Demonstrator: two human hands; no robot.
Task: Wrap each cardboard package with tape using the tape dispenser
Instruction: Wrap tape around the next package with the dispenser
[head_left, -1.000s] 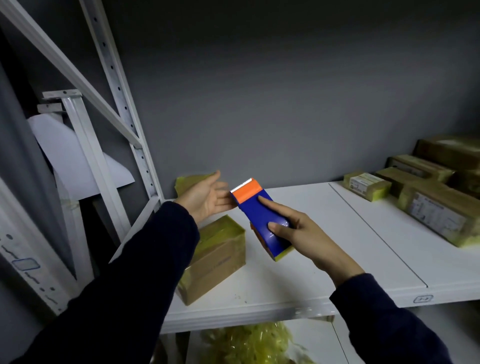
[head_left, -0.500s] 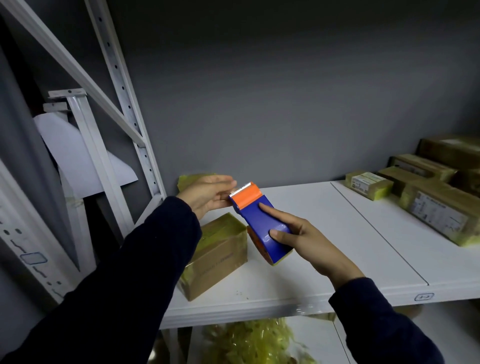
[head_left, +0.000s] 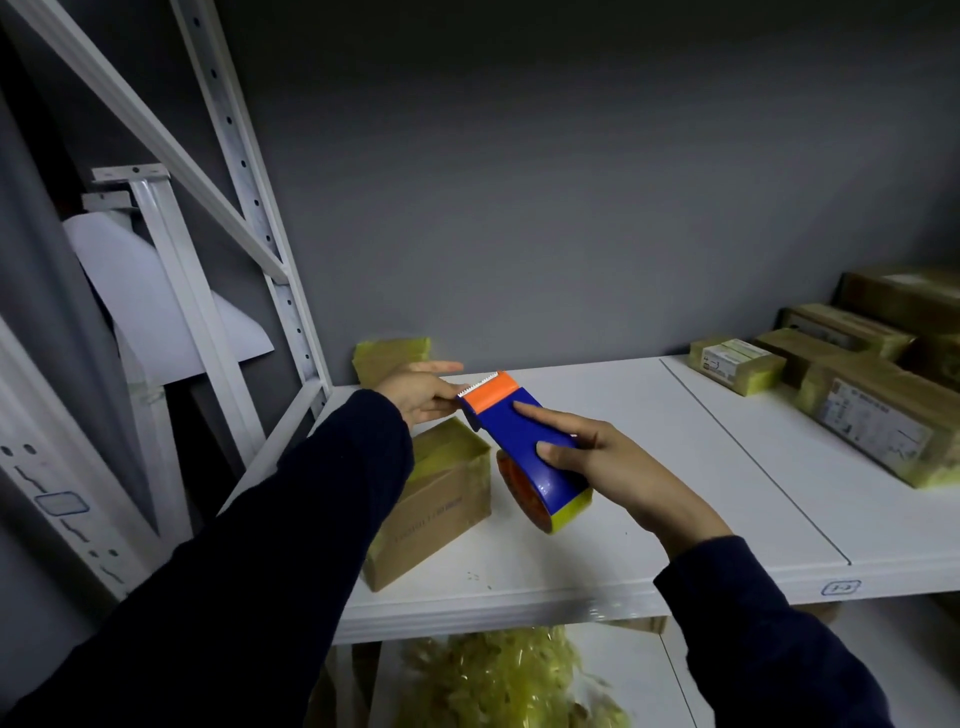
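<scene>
- We're looking down through the head camera, and the right hand (head_left: 618, 460) is gripping the blue tape dispenser (head_left: 524, 441). The thumb is lying across its top face and the fingers are wrapping underneath.
- The dispenser is hanging in the air over the shelf (head_left: 675, 483). Its long axis is running from the orange toothed end, far and left, down to the roll end, near and right.
- The left hand (head_left: 415, 397) is meeting that toothed end, with the forefinger stretching out straight and the other fingertips touching the orange lip. We're guessing it is feeling for the loose tape end, but we cannot tell whether it is pinching anything.
- Here's what the coming move is turning on: the cardboard box (head_left: 441, 504) is sitting on the shelf below and to the left of the dispenser, right under the left wrist. The left hand is the nearer one.
- The box is slanting away from us, long side running near-left to far-right, with yellow tape showing on its top face. The roll end is hanging just beside its right side, and we can't tell if they're touching.
- Another taped package (head_left: 389, 353) is peeking out behind the left hand, against the grey wall (head_left: 519, 208).
- Well apart on the right, a cluster of wrapped packages (head_left: 878, 431) is waiting on the shelf.
- A white rack upright (head_left: 249, 182) is rising on the left, and crumpled yellow tape (head_left: 493, 680) is piling up on the level below.
</scene>
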